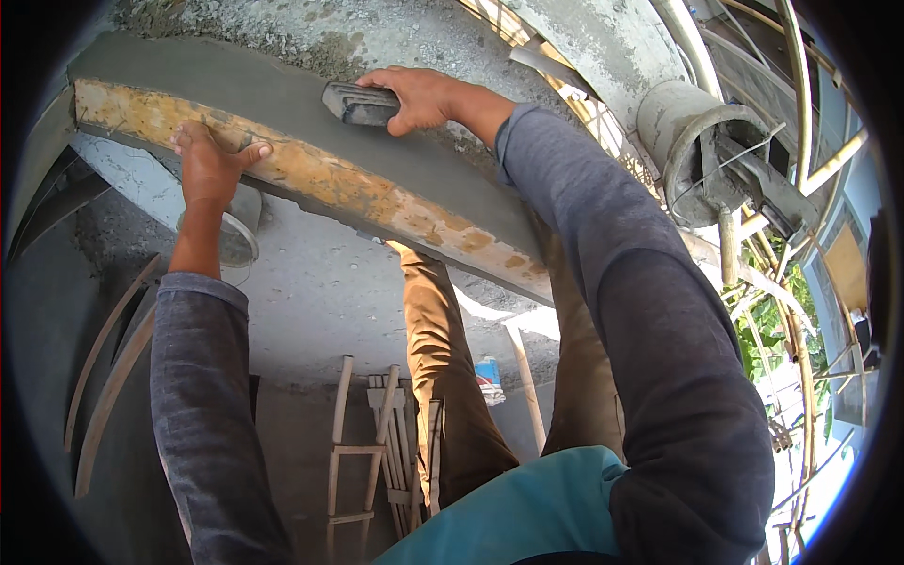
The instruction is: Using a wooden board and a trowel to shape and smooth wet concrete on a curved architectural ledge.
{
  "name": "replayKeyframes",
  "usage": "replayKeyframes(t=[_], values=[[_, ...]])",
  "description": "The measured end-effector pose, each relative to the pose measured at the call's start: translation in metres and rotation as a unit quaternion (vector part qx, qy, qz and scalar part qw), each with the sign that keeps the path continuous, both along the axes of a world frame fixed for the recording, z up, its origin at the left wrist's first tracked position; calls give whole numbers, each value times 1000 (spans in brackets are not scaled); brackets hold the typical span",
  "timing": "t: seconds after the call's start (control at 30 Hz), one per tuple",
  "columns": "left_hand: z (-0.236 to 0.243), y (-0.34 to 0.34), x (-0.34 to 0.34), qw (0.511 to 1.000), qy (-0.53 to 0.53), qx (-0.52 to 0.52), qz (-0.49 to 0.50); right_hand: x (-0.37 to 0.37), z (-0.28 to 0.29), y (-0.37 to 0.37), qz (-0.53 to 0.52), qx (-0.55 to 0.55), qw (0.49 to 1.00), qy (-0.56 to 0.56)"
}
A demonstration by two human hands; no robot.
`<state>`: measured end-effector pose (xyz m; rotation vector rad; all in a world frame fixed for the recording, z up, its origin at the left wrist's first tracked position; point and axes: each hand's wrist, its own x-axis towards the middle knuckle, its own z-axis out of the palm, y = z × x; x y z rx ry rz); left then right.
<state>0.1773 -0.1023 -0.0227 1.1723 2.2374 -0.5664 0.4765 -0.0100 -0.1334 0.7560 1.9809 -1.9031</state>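
My right hand [419,102] grips a grey rectangular float [359,104] resting on a smooth band of wet grey cement [254,85]. To the lower left, my left hand [209,169] holds a long, cement-stained yellowish board [355,185] that runs along the near edge of that band, thumb spread along its face. Rough, pitted concrete [316,36] lies beyond the smooth band. Below the board, partly behind my left wrist, is a grey bucket [241,235].
A cement-caked bucket with tools [678,141] sits at right among bamboo poles [800,104]. Wooden ladder-like frames [358,450] stand below, curved strips [105,377] lean at left. My trousered legs are under the board; a small blue-and-white container [489,380] is between them.
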Motion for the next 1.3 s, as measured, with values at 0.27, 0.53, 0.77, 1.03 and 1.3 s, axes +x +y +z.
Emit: replayKeyframes(t=[0.27,0.53,0.77,1.03,1.3], values=[[5,6,4,1000,-4,-26,12,131,41,-63,32,-137,986,-90],[2,2,2,1000,14,-10,-4,195,41,-111,-113,-319,798,-498],[4,4,-1,998,-50,-9,34,153,18,-105,25,-127,917,-378],[3,1,1,999,-18,23,18,233,75,-127,-87,-215,879,-416],[3,-1,-3,999,-36,2,3,161,25,-128,-163,-216,895,-355]])
